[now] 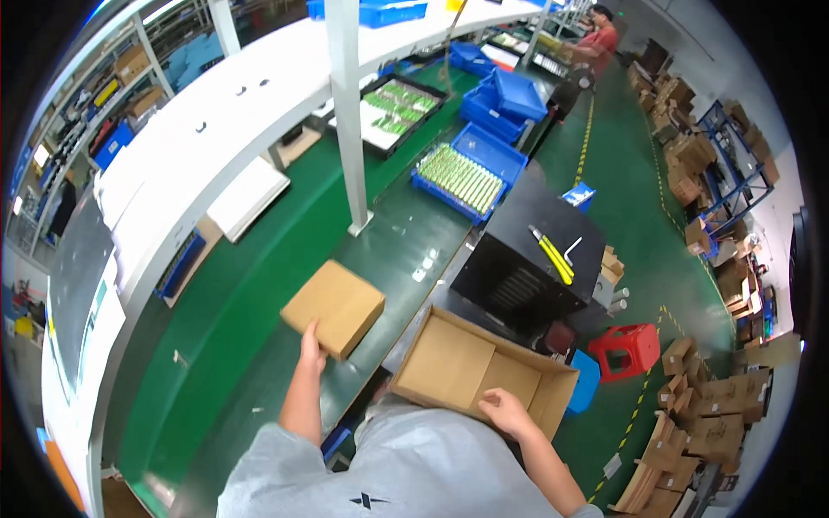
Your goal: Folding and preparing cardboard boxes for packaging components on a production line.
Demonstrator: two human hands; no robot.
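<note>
Cardboard box (332, 304), small and closed, is seen in the head view above the green bench surface (414, 233), ahead of the person's body and to the left of the open carton (449, 358). Its near edge is met by the left hand (313, 344), by which it is touched at the corner closest to the body. One digit is laid up against that edge; the other fingers are largely hidden, so whether the box is gripped or merely steadied cannot be told.

The right hand (503, 407) is placed at the near long wall of the open carton, well apart from the small box. Its fingers are loosely bent and pointed inward over the carton's interior; whether the wall is pinched cannot be told. The carton is set close against the person's front, tilted in the view, with its flat brown inside exposed.

Just beyond the carton, a black cabinet (535, 233) is seen, on whose top a yellow-handled tool (557, 261) and an L-shaped key (572, 249) are laid. Farther off, a blue crate (496, 148) is filled with pale green strips (460, 179). To the carton's right, a red stool (641, 350) is stood on the floor.
</note>
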